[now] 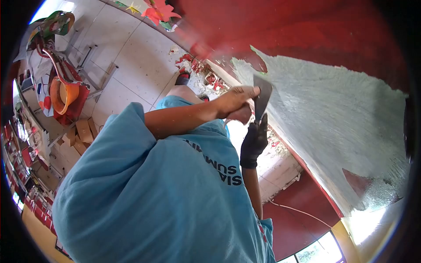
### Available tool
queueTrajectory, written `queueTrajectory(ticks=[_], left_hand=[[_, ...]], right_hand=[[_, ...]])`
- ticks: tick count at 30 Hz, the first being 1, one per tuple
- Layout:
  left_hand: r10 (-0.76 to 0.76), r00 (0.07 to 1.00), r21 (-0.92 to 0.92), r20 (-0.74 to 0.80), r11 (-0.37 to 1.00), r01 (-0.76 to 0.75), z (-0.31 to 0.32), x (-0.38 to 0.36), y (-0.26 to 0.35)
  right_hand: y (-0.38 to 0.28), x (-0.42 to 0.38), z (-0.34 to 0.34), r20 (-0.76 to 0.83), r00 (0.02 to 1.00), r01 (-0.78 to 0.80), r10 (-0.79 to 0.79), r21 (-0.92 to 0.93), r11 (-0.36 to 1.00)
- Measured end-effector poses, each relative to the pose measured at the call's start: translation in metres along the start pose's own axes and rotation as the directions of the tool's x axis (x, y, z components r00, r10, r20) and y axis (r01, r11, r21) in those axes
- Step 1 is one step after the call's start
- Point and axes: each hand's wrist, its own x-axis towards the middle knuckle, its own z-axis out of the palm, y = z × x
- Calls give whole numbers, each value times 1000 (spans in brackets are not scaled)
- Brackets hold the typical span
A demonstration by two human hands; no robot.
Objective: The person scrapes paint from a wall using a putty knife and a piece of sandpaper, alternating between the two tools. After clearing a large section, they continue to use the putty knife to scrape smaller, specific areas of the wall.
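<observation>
A scraper with a wide, flat metal blade [262, 96] is held up in front of the wall. My right hand [253, 142], in a black glove, is closed around its handle, which is mostly hidden by the fingers. My bare left hand [233, 101] is closed at the blade's left edge, its thumb against the metal. Under the left palm shows something reddish, too blurred to make out. Beside the blade, the wall has a large pale grey patch [324, 109] with ragged edges, bordered by red paint [289, 26].
Red and white paint flakes [212, 81] litter the tiled floor [136, 55] along the wall's base. An orange chair [66, 94] and cardboard boxes [83, 133] are at the left. A thin white cable [300, 211] runs at the lower right.
</observation>
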Motion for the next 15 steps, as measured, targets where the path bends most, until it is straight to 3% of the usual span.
queueTrajectory(ticks=[1, 3, 5, 6, 7, 9, 10, 11, 13, 14, 15], left_hand=[[-36, 999, 75, -41, 996, 39, 2, 6, -2], [56, 993, -8, -106, 998, -57, 1, 7, -3], [91, 994, -96, -63, 991, -97, 10, -15, 27], [183, 983, -62, -6, 981, -183, 4, -13, 34], [169, 985, -31, -35, 985, -170, 4, -16, 38], [102, 985, -12, -137, 994, -105, 4, -12, 31], [59, 997, -94, 47, 994, -54, 0, -15, 30], [40, 998, -27, -49, 999, -41, 2, -10, 27], [-19, 998, 161, 51, 987, 11, -17, -1, 23], [-16, 998, 159, 53, 987, 7, -27, 5, 17], [82, 987, 360, 138, 924, -127, -32, 9, 14]], right_hand=[[-5, 1, -6, 51, 983, -179, 175, 79, 981], [-9, 10, -10, 3, 1000, -21, 21, 35, 999], [-39, 26, -13, -10, 988, 150, -151, -67, 986], [-57, 33, -14, -32, 990, 139, -140, -38, 990], [-54, 32, -14, -29, 989, 142, -143, -34, 989], [-44, 32, -13, 97, 994, 47, -44, -31, 998], [-42, 30, -15, 115, 988, -106, 101, 41, 994], [-36, 27, -16, 120, 984, -148, 135, 104, 983], [-28, 21, -19, 88, 986, -153, 142, 135, 979], [-31, 21, -23, 88, 986, -149, 138, 133, 980], [-39, 24, -30, 221, 948, -282, 231, 236, 930]])
